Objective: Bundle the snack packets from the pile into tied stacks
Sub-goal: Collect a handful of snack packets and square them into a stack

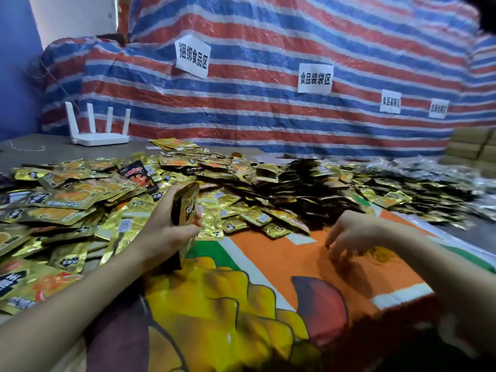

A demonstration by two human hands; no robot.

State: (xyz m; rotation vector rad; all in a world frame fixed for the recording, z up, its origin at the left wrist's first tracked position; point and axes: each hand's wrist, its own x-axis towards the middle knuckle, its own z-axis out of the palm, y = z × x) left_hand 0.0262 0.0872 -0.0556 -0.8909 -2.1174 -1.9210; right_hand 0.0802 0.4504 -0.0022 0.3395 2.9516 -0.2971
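Evidently the pile (268,191) lies at ten to eleven o'clock from the free right hand (351,233), just beyond it. That hand's fingers (334,247) hang loosely curled, holding nothing, over the orange sheet (281,253) on the desk (40,149). The left hand (166,232) grips a small stack (185,205) upright, long axis twelve-to-six.
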